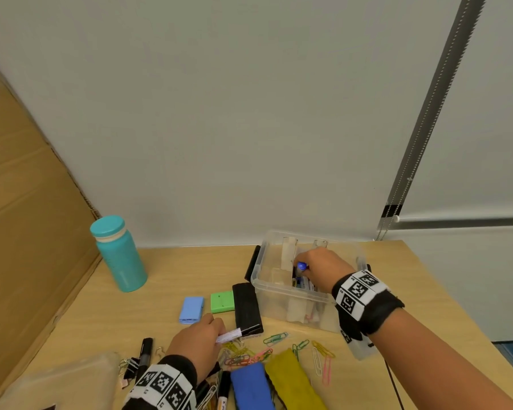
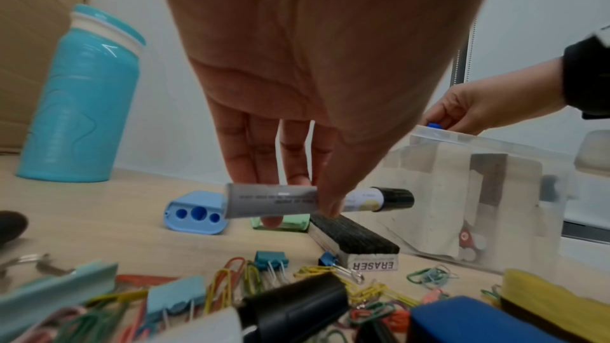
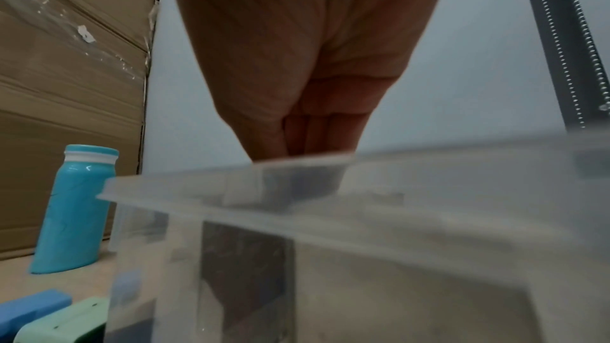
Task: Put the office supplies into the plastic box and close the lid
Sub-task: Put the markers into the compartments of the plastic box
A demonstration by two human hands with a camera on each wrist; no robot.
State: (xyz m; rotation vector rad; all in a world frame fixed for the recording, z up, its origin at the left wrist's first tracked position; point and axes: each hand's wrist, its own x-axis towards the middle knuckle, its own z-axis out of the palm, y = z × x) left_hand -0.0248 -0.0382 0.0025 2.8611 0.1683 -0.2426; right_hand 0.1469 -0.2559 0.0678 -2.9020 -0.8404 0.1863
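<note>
The clear plastic box (image 1: 282,303) stands open at the back right of the desk, with markers and paper-wrapped items inside. My right hand (image 1: 314,269) reaches into it and pinches a blue-capped marker (image 1: 302,266); the box wall (image 3: 363,231) hides the fingertips in the right wrist view. Near the front, my left hand (image 1: 203,335) holds a white marker with a black cap (image 1: 239,334) (image 2: 317,201) just above the desk, between thumb and fingers. A black felt eraser (image 1: 247,307) (image 2: 353,238) lies beside the box.
A teal bottle (image 1: 119,254) stands back left beside a cardboard sheet (image 1: 27,217). A blue sharpener (image 1: 191,310), a green block (image 1: 222,302), several coloured paper clips (image 1: 249,356), binder clips (image 2: 270,261), black markers (image 1: 145,355), a blue eraser (image 1: 251,389) and a yellow one (image 1: 295,383) crowd the front. The lid (image 1: 359,347) lies right of the box.
</note>
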